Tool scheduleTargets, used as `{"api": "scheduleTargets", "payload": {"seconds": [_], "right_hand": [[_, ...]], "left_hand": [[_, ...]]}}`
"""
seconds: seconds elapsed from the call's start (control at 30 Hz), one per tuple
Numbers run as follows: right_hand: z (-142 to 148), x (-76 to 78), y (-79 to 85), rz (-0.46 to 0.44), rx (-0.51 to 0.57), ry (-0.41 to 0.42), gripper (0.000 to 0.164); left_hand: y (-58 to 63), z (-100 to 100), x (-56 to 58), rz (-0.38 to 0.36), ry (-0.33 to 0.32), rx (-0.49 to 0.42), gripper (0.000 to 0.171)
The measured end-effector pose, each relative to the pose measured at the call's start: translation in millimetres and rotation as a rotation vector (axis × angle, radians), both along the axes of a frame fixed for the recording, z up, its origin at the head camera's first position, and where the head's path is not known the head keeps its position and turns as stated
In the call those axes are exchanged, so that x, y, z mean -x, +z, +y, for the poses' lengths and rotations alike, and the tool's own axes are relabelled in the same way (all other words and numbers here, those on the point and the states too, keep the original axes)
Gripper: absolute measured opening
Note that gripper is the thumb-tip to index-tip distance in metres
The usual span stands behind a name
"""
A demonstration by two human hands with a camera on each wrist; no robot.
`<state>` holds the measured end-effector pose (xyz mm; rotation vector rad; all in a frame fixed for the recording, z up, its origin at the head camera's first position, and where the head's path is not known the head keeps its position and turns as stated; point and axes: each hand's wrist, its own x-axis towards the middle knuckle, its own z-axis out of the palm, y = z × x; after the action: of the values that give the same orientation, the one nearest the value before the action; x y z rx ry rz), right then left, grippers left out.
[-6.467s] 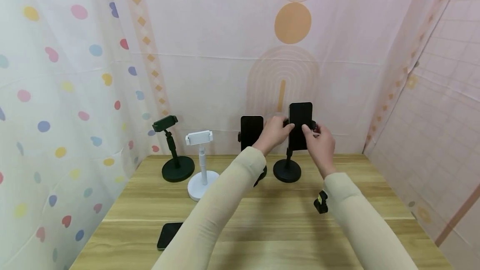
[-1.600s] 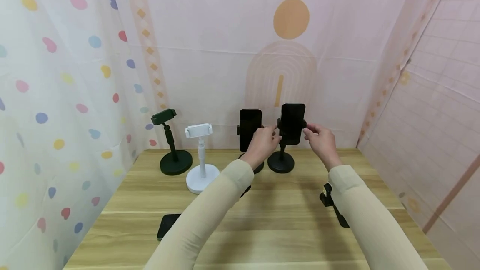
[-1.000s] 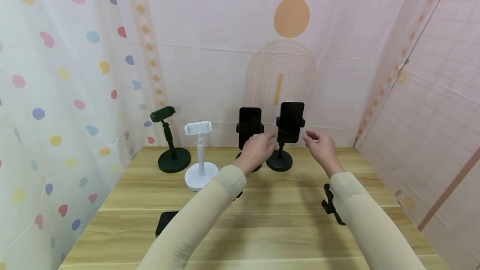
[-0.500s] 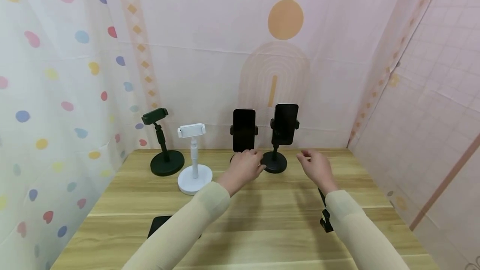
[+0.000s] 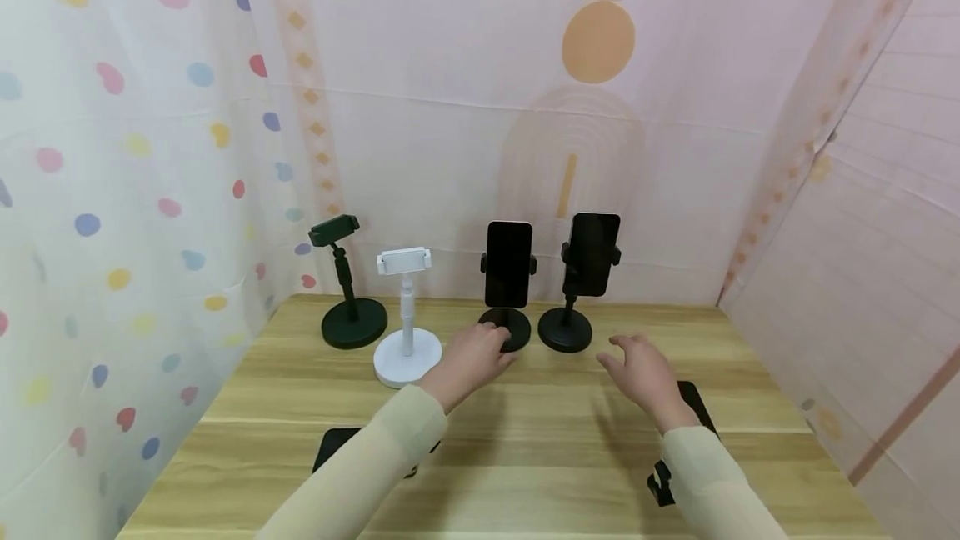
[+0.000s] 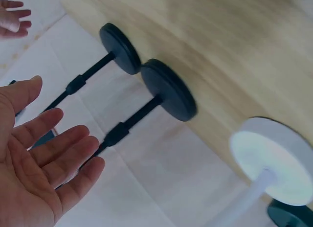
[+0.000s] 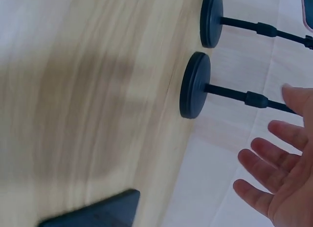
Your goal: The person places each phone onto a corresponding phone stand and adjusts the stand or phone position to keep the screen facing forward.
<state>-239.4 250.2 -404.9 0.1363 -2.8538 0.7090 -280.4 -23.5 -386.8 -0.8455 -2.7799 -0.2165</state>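
Note:
My left hand [image 5: 472,361] is open over the table, overlapping the round base of a black phone stand [image 5: 517,327] in the head view. That stand's clamp holds a dark phone [image 5: 509,265] upright. Beside it, a second black stand [image 5: 565,332] carries another phone [image 5: 592,255], leaning slightly to the right. My right hand [image 5: 641,377] hovers in front and to the right of this stand, fingers loosely bent and holding nothing. In the left wrist view the left hand [image 6: 49,163] shows relaxed fingers around nothing; the right wrist view shows the right hand [image 7: 288,163] likewise.
A white phone stand [image 5: 408,357] and a dark green one [image 5: 354,322] stand to the left, their clamps without phones. One phone [image 5: 330,442] lies at the front left, partly under the left sleeve. Another phone [image 5: 697,407] lies beside the right sleeve. A curtain [image 5: 420,173] hangs behind the table.
Earlier both hands held the right-hand phone at its stand's clamp, then touched near the clamp's sides. They have let go and drawn back and down; the phone stays in the clamp.

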Motion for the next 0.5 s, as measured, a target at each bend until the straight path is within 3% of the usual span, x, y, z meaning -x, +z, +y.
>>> {"api": "scheduleTargets", "payload": {"seconds": [0.5], "right_hand": [[-16.7,-30.2,-28.1,-0.139,-0.070,0.038,0.046]], "left_hand": [[-26.2,-56.7,-14.1,-0.156,0.113,-0.057,0.030]]}}
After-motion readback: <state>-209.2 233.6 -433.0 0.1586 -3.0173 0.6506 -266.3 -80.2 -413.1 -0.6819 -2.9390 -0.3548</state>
